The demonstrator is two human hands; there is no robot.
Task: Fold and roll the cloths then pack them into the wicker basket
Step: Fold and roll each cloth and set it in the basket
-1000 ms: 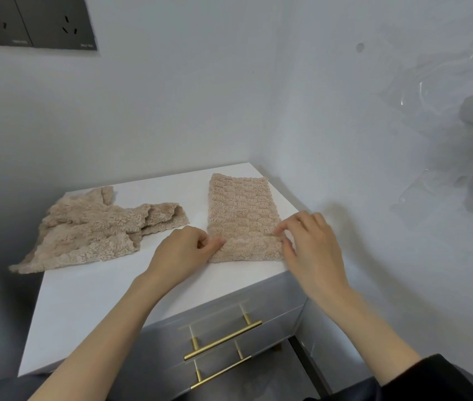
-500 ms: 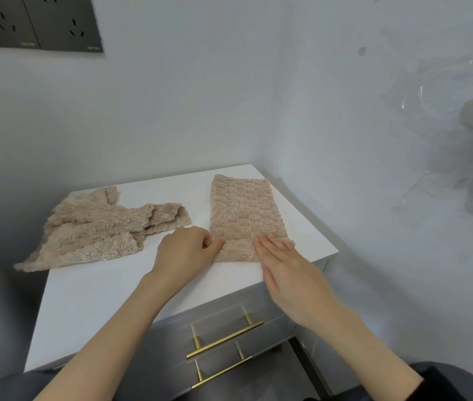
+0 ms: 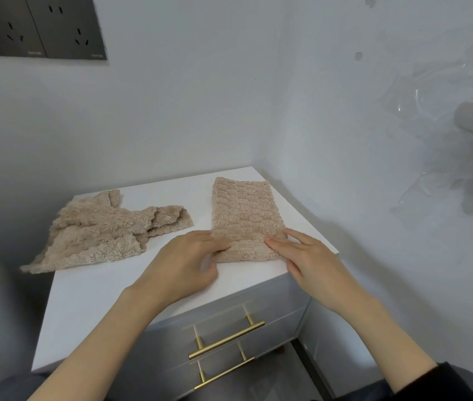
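A beige textured cloth folded into a narrow strip (image 3: 244, 209) lies on the right side of the white cabinet top (image 3: 99, 287). My left hand (image 3: 189, 261) pinches the strip's near left corner. My right hand (image 3: 307, 256) lies with straight fingers on the strip's near right corner, close to the cabinet's edge. A second beige cloth (image 3: 105, 230) sits crumpled on the left, its corner hanging over the cabinet's left edge. No wicker basket is in view.
The cabinet stands in a corner between two white walls. Its grey drawers carry gold bar handles (image 3: 226, 340). Dark wall sockets (image 3: 35, 24) are at the upper left. A clear plastic holder (image 3: 461, 117) hangs on the right wall.
My right hand moved from the strip's right edge to lie flat across its near end. My left hand kept its pinch on the near left corner. The camera view rose slightly.
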